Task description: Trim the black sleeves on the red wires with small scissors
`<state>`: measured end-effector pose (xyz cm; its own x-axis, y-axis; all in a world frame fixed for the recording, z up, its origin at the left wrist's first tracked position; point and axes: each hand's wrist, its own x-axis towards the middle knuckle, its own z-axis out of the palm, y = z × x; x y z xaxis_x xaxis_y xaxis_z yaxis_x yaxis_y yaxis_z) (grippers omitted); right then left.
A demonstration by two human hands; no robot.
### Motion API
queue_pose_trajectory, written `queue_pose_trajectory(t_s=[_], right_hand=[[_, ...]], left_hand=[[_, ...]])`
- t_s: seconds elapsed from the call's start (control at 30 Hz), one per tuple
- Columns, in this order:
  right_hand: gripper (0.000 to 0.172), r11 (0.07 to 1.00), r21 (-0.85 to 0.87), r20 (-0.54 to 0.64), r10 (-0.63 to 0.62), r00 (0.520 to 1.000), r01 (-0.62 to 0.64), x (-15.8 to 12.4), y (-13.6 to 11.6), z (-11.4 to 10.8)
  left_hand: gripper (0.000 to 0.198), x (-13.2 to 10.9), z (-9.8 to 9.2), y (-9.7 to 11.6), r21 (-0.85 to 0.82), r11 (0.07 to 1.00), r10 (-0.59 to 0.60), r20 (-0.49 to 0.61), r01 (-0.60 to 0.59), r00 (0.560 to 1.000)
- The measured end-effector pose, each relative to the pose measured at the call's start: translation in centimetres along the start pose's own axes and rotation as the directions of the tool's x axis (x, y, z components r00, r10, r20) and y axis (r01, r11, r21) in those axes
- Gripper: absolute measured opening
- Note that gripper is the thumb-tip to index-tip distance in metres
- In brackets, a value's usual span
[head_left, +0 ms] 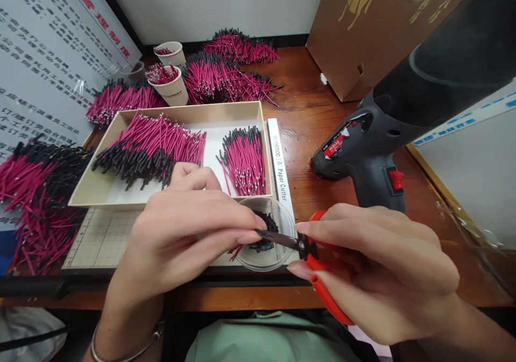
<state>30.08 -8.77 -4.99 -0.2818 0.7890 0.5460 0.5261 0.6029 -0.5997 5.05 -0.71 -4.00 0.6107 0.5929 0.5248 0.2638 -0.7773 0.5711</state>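
Note:
My left hand (181, 227) is closed in a pinch, thumb and forefinger on the dark end of a thin wire, mostly hidden by the fingers. Magenta wire ends (236, 252) show just under that hand. My right hand (387, 265) grips small scissors (312, 257) with red handles, their dark blades pointing left and meeting my left fingertips. Right below the blades is a round clear plastic dish (288, 225) with small black scraps (266, 244) in it. Beyond my hands, a cream tray (226, 109) holds two piles of magenta wires (244, 160) with black ends.
A paper cutter board (105, 238) lies under the tray. More wire heaps (217, 80) and paper cups (171, 88) stand behind it; another heap (36, 201) is at the left. On the right are a grey-black heat gun (374, 131) with a red switch and a brown box (350, 34).

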Motion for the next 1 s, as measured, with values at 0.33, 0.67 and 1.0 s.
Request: queue_pose_trajectory(t_s=[0.33, 0.67, 1.0], right_hand=[[0.020, 0.999, -0.041, 0.006, -0.025, 1.000, 0.025, -0.29, 0.03, -0.14], [0.018, 0.990, -0.127, 0.019, -0.062, 0.998, 0.064, -0.03, 0.01, 0.05], [0.017, 0.992, -0.127, -0.052, 0.012, 0.999, -0.019, 0.11, -0.17, -0.04]], left_hand=[[0.021, -0.08, -0.13, -0.05, -0.017, 1.000, 0.019, 0.007, -0.019, 1.000], [0.021, -0.10, -0.22, -0.40, -0.022, 0.999, 0.031, 0.009, -0.031, 0.999], [0.018, 0.03, -0.15, -0.25, -0.035, 0.999, 0.035, -0.008, -0.036, 0.999]])
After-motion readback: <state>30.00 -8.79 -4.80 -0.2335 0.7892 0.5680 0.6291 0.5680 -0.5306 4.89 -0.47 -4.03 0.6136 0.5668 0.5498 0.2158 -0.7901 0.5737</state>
